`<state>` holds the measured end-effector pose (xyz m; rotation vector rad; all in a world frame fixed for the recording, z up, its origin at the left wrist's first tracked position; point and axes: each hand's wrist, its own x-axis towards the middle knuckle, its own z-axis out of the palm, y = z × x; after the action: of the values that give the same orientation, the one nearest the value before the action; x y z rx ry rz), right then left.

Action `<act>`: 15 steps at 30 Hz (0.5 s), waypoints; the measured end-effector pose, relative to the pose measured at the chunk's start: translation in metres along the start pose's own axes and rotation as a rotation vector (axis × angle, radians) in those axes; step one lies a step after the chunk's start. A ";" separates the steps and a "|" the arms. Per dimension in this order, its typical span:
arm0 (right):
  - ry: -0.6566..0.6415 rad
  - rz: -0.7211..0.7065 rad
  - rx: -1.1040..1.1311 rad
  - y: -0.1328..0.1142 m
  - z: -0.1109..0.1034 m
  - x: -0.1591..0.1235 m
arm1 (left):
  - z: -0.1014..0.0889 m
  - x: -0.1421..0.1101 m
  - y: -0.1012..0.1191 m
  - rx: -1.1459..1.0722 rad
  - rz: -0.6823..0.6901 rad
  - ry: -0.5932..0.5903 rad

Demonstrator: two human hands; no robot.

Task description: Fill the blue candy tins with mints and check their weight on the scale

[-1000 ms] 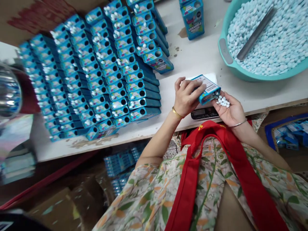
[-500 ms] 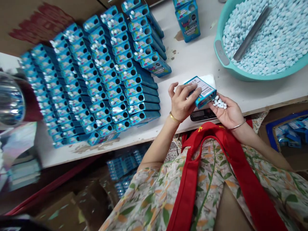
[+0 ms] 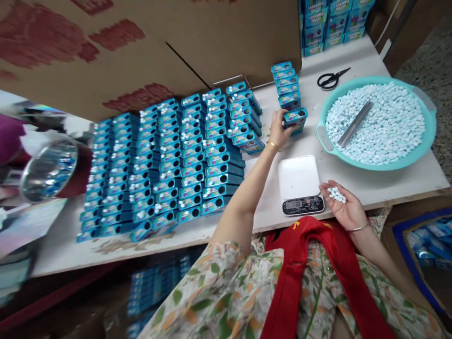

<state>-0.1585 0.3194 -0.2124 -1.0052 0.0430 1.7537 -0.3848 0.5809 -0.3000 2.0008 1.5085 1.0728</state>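
Observation:
My left hand (image 3: 278, 127) grips an upright blue candy box (image 3: 295, 121) at the front of a short row of like boxes (image 3: 287, 84). A dark round hole shows in its top. My right hand (image 3: 346, 207) is turned palm up, its fingers slightly curled, with a small heap of pale candies (image 3: 337, 194) in it. Between my hands and nearer to me lies a kitchen scale (image 3: 298, 176). Its white platform is bare and its display is dark. To the right is a turquoise basin (image 3: 326, 146) full of pale blue candies, with a metal scoop (image 3: 356, 123) on top.
Many blue boxes (image 3: 192, 179) stand in rows on the left, pale candies on several tops. Scissors (image 3: 333, 79) lie behind the basin. A cardboard sheet (image 3: 226, 42) stands at the back, a metal bowl (image 3: 49, 172) at far left. An open carton (image 3: 406, 245) sits below right.
My left hand has carried the tilted box away from my right palm to the short row, now upright. The candies stay in my right hand. The scale is uncovered, and the view has shifted.

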 end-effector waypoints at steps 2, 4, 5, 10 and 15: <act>0.023 -0.012 -0.001 -0.001 -0.007 0.000 | 0.006 0.015 -0.005 0.019 -0.084 0.051; 0.045 -0.005 0.002 -0.001 -0.009 0.002 | 0.008 0.025 -0.005 0.048 -0.136 0.059; 0.051 0.006 0.002 -0.001 -0.009 0.003 | 0.007 0.028 -0.003 0.068 -0.137 0.051; 0.006 0.060 -0.022 0.004 -0.002 0.004 | -0.023 0.010 0.017 0.188 -0.016 0.100; -0.016 0.093 -0.057 0.005 -0.002 0.004 | -0.086 -0.066 0.031 0.338 -0.001 0.217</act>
<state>-0.1617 0.3196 -0.2181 -1.0449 0.0306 1.8563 -0.4399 0.4985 -0.2464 2.1566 1.9122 1.1266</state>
